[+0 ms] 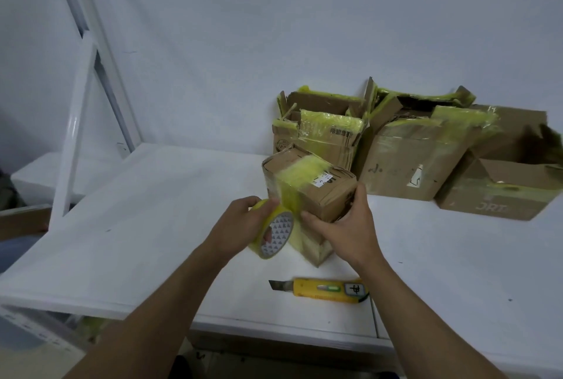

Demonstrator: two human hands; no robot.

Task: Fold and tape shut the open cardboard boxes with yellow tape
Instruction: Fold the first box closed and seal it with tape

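A small closed cardboard box (307, 193), tilted on one edge at table centre with a yellow tape strip over its top and near face, meets the yellow tape roll (272, 232) at its 7 o'clock, while three open, tape-streaked boxes (405, 150) stand at 2 o'clock.

The brown carton on the far right (493, 202) shows faint pale letters — "JRT" as best I can read. The yellow utility knife (327, 289) carries one Chinese character — 中.
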